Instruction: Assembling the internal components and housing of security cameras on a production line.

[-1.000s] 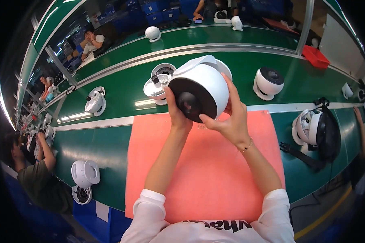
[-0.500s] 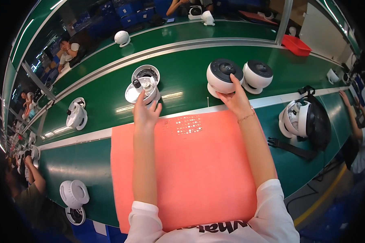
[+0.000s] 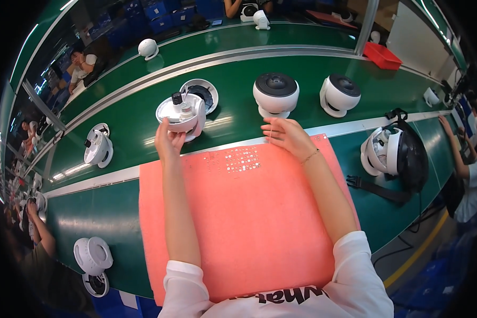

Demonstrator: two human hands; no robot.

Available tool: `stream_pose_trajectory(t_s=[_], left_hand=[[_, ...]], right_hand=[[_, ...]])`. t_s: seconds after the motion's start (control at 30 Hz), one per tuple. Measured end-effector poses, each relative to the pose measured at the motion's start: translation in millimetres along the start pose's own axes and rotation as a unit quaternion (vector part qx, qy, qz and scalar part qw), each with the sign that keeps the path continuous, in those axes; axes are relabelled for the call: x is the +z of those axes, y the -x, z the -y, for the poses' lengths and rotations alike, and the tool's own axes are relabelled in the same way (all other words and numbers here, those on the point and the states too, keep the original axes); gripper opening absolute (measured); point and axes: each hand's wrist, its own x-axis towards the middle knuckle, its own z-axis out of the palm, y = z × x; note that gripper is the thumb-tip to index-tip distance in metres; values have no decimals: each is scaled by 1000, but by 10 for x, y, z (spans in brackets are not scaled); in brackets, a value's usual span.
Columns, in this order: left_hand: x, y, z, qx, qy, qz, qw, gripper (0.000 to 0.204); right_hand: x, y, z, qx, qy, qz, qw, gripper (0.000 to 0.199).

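Note:
At the edge of the green bench, my left hand (image 3: 169, 140) has its fingers closed on the lower rim of an open white ball-shaped housing (image 3: 169, 112). A small black cylinder and a round metal part stand up inside that housing. Its round cover (image 3: 211, 89), dark inside, is tipped up behind it. My right hand (image 3: 287, 135) is open, fingers apart and holding nothing. Just beyond it stands a closed white ball-shaped device (image 3: 275, 95) with a black top, on a round foot. A similar device (image 3: 342, 94) sits to its right, turned slightly.
A pink mat (image 3: 244, 217) holding rows of small screws (image 3: 243, 159) lies before me. Another open housing (image 3: 98, 147) stands left. On the right are a half-open housing (image 3: 381, 151), a black bag (image 3: 414, 153) and a strap (image 3: 379, 190). A red bin (image 3: 381, 56) is far right.
My right hand has let go of the black-topped device and drawn back toward me; that device now stands farther from its neighbour. My left hand has come onto the open housing's rim, and the housing has turned.

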Motion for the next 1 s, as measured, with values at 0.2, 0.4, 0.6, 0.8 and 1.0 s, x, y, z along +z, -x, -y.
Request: stream_pose_trajectory(t_s=[0.2, 0.4, 0.6, 0.8, 1.0], left_hand=[[163, 416, -698, -5, -153, -22, 988, 64], [339, 690, -847, -21, -194, 72, 978, 59], [343, 690, -846, -71, -207, 150, 964, 50], [282, 683, -740, -156, -184, 249, 938, 38], [445, 810, -66, -245, -331, 701, 583, 31]], right_hand=[[278, 360, 232, -335, 534, -174, 756, 50], [666, 993, 193, -479, 669, -56, 565, 56], [382, 1270, 106, -581, 640, -83, 496, 35], [472, 1781, 266, -559, 560, -16, 612, 36], [573, 2218, 128, -227, 280, 34, 932, 43]])
